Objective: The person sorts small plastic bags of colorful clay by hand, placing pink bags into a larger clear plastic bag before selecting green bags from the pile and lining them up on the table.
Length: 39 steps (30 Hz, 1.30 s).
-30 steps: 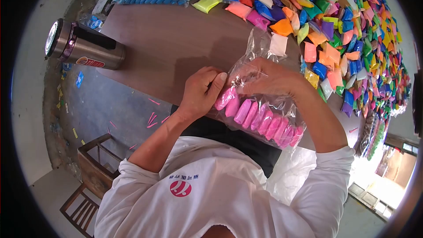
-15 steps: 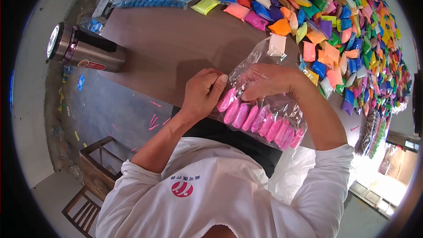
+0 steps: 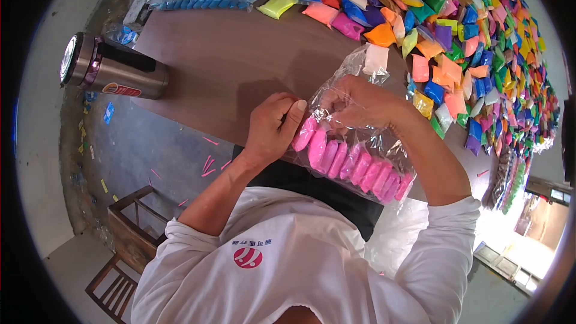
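At the table [image 3: 210, 48], the left hand [image 3: 275, 125] grips the bag [image 3: 384, 140] beside pink packets [image 3: 339, 159]; the right hand [image 3: 360, 105] curls inside, grasp unclear.

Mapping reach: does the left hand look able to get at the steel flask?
Likely yes: bare tabletop lies between left hand and steel flask, but it seems to be gripping the plastic bag.

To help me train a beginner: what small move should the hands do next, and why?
Perhaps the right hand should gently straighten the pink packets at the row's left end: they lean unevenly, its fingers are close above, and the left hand grips the clear bag there.
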### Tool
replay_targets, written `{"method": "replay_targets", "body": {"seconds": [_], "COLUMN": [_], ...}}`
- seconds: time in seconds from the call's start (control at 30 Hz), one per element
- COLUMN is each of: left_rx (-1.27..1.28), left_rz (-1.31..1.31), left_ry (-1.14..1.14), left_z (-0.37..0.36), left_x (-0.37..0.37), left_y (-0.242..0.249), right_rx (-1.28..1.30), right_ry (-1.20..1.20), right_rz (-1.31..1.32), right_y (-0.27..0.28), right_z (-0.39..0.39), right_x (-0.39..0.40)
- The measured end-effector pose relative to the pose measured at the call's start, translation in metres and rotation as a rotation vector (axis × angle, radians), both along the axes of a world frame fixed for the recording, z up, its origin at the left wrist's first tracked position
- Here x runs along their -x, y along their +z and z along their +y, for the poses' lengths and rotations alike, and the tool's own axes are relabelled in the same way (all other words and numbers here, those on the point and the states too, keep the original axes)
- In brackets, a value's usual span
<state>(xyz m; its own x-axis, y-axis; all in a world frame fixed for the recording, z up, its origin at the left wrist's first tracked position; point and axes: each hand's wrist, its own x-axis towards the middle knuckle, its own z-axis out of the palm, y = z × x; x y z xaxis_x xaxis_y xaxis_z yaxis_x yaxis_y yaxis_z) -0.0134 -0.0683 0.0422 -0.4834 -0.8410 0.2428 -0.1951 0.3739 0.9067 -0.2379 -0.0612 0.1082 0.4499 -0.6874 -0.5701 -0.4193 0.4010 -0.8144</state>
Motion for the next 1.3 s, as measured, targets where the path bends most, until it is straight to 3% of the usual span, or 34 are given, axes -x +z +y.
{"method": "replay_targets", "body": {"seconds": [0.2, 0.4, 0.5, 0.6, 0.8, 0.9, 1.0, 1.1, 1.2, 1.3], "left_rx": [-0.014, -0.043, -0.024, -0.01, 0.004, 0.011, 0.006, -0.027, -0.022, -0.068], "left_rz": [-0.007, -0.052, -0.035, -0.02, -0.039, -0.044, -0.037, -0.01, 0.013, 0.018], "left_ry": [0.012, 0.007, 0.018, 0.022, 0.007, 0.004, 0.013, 0.024, 0.029, 0.031], "left_z": [0.001, 0.001, 0.002, 0.003, 0.002, 0.002, 0.002, 0.0, 0.0, 0.0], "left_x": [0.0, 0.0, 0.001, 0.002, 0.0, 0.0, 0.0, -0.001, -0.001, -0.001], "left_y": [-0.001, 0.002, 0.002, 0.001, -0.002, -0.002, -0.002, -0.003, -0.003, 0.001], "right_rx": [0.045, -0.165, -0.146, -0.209, 0.032, -0.033, 0.117, 0.094, 0.023, 0.095], "right_ry": [-0.048, 0.166, 0.23, 0.245, 0.255, 0.252, 0.221, 0.024, -0.046, 0.014], "right_rz": [0.189, 0.308, 0.188, 0.31, 0.098, 0.201, 0.161, 0.058, 0.14, 0.124], "right_y": [0.011, 0.049, 0.024, 0.029, -0.004, 0.011, 0.012, 0.013, 0.016, 0.014], "right_z": [0.003, 0.007, 0.01, 0.009, 0.02, 0.018, 0.023, 0.026, 0.029, 0.032], "right_x": [0.008, 0.001, 0.007, 0.0, 0.005, 0.003, 0.007, 0.012, 0.003, -0.004]}}
